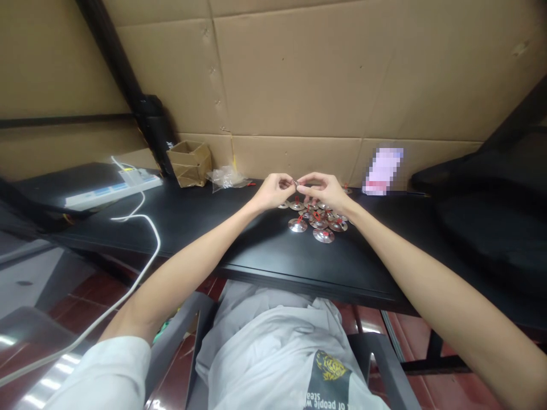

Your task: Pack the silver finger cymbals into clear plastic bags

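Several small shiny metal cymbals with red loops at their centres lie clustered on the black table. Just above the cluster's back edge, my left hand pinches thumb to finger. My right hand is closed the same way, its fingertips meeting those of the left. Between the fingertips there is something tiny that is too small to name. Part of the cluster is hidden behind my right hand and wrist.
An open cardboard box and a clear plastic bag stand at the back left. A white power strip trails a white cable. A phone leans on the cardboard wall, with a black bag-like shape to the right.
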